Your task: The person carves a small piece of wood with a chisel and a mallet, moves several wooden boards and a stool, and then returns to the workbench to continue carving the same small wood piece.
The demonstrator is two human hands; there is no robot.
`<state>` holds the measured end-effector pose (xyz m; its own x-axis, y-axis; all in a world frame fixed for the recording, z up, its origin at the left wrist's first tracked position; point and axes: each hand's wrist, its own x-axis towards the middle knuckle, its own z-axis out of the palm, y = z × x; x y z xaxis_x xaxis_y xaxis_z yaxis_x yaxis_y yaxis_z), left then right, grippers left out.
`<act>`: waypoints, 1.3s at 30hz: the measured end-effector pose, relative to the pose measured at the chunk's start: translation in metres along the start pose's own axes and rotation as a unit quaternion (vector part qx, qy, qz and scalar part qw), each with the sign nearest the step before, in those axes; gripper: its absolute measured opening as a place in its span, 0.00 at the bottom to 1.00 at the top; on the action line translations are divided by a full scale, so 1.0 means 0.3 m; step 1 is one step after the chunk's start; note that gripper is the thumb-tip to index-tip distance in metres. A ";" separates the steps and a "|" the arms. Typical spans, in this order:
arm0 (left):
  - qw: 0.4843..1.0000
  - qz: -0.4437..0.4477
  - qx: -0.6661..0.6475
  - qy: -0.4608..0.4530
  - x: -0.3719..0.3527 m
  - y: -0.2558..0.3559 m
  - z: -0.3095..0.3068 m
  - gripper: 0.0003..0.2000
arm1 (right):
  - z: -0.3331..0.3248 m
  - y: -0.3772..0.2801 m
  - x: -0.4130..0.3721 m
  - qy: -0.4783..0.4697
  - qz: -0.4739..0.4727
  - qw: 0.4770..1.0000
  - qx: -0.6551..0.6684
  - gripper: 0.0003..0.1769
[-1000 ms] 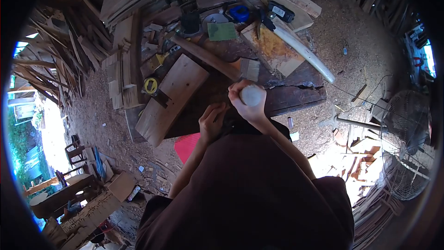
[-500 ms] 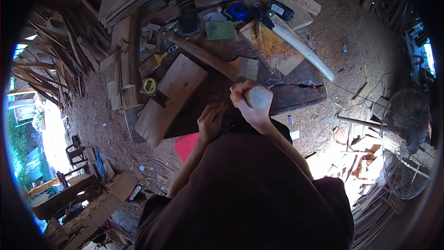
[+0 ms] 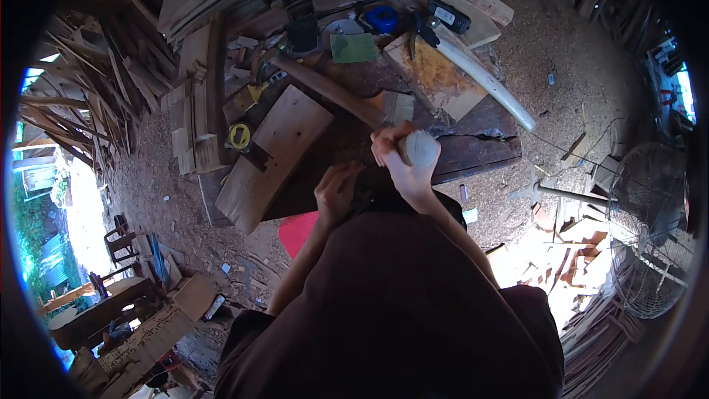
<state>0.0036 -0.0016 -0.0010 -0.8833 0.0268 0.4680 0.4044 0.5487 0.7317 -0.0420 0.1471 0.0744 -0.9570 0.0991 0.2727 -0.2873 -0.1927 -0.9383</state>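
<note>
My right hand [image 3: 402,165] is wrapped round a round piece of wood [image 3: 421,149], whose pale flat end faces up toward me; the rest of it is hidden below the hand. To its left, my left hand [image 3: 336,193] is closed with the fingers curled and pinched near the bench's front edge. What those fingers hold, if anything, I cannot make out. Both hands are close to my body, over the dark workbench [image 3: 473,157]. Left of my left hand lies a wide wooden board [image 3: 284,148] with a notch in its side.
Across the bench lie a paintbrush [image 3: 399,107], a yellow tape measure [image 3: 239,135], a green sandpaper sheet [image 3: 353,48], a blue tape measure [image 3: 382,20] and a hammer with a pale handle [image 3: 480,77]. A wire fan guard [image 3: 650,229] stands at right. Something red [image 3: 299,231] shows below the bench edge.
My right hand has shifted slightly to the right with the round piece of wood, whose end has tilted a little. My left hand has hardly moved.
</note>
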 end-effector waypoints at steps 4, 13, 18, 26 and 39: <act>1.000 -0.011 0.000 0.026 0.006 -0.037 -0.005 0.07 | 0.003 -0.002 0.025 0.050 0.110 0.974 0.190 0.08; 0.995 -0.086 -0.051 0.000 0.018 -0.008 -0.005 0.06 | -0.060 0.004 0.002 0.018 0.000 1.000 -0.008 0.07; 0.912 -0.233 -0.336 0.045 0.020 -0.036 -0.002 0.11 | -0.122 -0.067 -0.029 0.049 0.089 0.993 0.062 0.05; 0.785 -0.431 -0.433 -0.104 0.014 -0.001 -0.056 0.22 | -0.153 -0.098 -0.060 0.024 0.064 0.996 0.059 0.09; 0.835 -0.359 -0.373 -0.190 -0.002 0.017 -0.040 0.15 | -0.131 -0.076 -0.057 -0.030 0.061 0.995 0.066 0.08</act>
<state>0.0090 -0.0088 0.0083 -0.9158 0.2551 -0.3104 -0.3507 -0.1306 0.9273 -0.0175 0.1881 0.0826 -0.9848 0.0094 0.1734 -0.1669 -0.3273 -0.9301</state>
